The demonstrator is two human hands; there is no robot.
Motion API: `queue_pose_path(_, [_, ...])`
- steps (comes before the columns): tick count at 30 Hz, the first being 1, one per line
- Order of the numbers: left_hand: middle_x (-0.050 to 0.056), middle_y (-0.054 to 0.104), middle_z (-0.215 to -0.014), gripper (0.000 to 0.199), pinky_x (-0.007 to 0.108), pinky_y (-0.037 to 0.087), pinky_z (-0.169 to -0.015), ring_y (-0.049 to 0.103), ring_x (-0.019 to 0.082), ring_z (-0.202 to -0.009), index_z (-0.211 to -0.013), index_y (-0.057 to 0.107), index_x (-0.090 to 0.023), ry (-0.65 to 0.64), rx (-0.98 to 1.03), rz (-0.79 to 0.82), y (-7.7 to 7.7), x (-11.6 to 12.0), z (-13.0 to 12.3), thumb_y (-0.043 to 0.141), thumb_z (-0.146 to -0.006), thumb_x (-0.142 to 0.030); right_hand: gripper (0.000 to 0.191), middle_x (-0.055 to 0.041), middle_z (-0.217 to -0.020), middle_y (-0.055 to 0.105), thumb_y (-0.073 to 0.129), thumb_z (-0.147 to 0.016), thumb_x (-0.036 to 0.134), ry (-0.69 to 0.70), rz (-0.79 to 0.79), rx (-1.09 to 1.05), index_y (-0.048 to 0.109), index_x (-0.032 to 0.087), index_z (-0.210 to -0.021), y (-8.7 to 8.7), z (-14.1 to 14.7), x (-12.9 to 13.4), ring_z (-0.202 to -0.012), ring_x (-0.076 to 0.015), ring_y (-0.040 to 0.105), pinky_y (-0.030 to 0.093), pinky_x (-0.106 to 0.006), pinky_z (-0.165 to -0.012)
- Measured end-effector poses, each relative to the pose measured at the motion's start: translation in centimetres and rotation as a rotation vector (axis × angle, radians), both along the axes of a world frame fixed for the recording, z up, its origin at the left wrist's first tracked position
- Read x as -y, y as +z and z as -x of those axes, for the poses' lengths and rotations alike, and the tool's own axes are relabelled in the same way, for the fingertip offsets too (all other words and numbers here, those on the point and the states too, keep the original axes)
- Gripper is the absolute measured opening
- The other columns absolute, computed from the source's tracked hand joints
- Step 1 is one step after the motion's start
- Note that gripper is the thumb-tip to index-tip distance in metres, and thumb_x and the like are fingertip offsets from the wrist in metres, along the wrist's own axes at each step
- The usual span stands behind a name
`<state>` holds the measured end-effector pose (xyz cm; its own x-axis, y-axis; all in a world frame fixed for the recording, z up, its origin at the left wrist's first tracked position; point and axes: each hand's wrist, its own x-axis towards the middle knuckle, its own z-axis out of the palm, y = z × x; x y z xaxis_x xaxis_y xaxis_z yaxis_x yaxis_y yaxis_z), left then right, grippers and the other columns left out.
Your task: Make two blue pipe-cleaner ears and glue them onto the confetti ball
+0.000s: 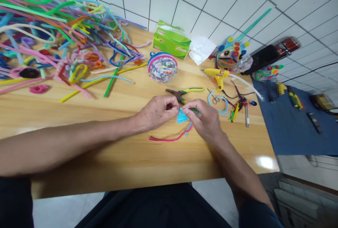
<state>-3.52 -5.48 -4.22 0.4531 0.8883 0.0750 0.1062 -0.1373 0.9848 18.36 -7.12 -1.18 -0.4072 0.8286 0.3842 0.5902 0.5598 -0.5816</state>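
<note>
My left hand (161,112) is closed in a pinch, its fingertips at the upper edge of a small ribbed piece of light-blue pipe cleaners (182,116). Facing it, my right hand (204,119) pinches the same piece from the other side, with the exact grip partly hidden by the fingers. A red pipe cleaner (169,139) lies curved on the table below, one end running towards the right hand. Beside it a short light-blue pipe cleaner (188,130) shows. Just beyond my fingers rest pliers (178,94) with yellow-green handles.
A heap of coloured pipe cleaners (60,41) covers the table's left. Farther back are a decorated ball (162,67), a green tissue pack (170,41) and a yellow glue gun (218,76). Scissors (214,98) and a pen (247,115) lie at right, near the table's edge.
</note>
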Motion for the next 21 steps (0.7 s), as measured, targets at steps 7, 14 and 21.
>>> queue_pose_path(7, [-0.003, 0.064, -0.069, 0.010, 0.023, 0.041, -0.062, 0.053, 0.010, -0.064, -0.078, 0.068, -0.017, 0.092, 0.051, -0.157, 0.4, 0.2, 0.0, 0.062, -0.086, -0.020, 0.016, 0.0007, -0.079, 0.077, 0.073, -0.098, 0.035, -0.118, 0.292, -0.238, 0.072, 0.024, -0.087, -0.9, 0.3, -0.1, -0.071, -0.0163, 0.070, 0.056, -0.031, -0.068])
queue_pose_path(14, [-0.002, 0.062, -0.066, 0.016, 0.025, 0.041, -0.063, 0.053, 0.011, -0.063, -0.072, 0.062, -0.018, 0.113, -0.004, -0.308, -0.1, 0.4, 0.0, 0.062, -0.088, -0.018, 0.018, -0.0021, -0.077, 0.076, 0.072, -0.098, 0.027, -0.109, -0.164, 0.044, 0.069, 0.026, -0.080, 0.7, 1.7, 0.6, -0.076, -0.0197, 0.069, 0.053, -0.036, -0.075])
queue_pose_path(21, [-0.002, 0.064, -0.070, 0.012, 0.024, 0.042, -0.063, 0.055, 0.012, -0.066, -0.073, 0.064, -0.018, 0.141, 0.054, -0.222, 0.4, 0.4, 0.0, 0.063, -0.086, -0.019, 0.024, 0.0032, -0.066, 0.067, 0.068, -0.096, 0.035, -0.227, 0.274, -0.197, 0.064, 0.024, -0.075, -0.1, 1.3, 0.1, -0.062, -0.0156, 0.059, 0.048, -0.030, -0.061])
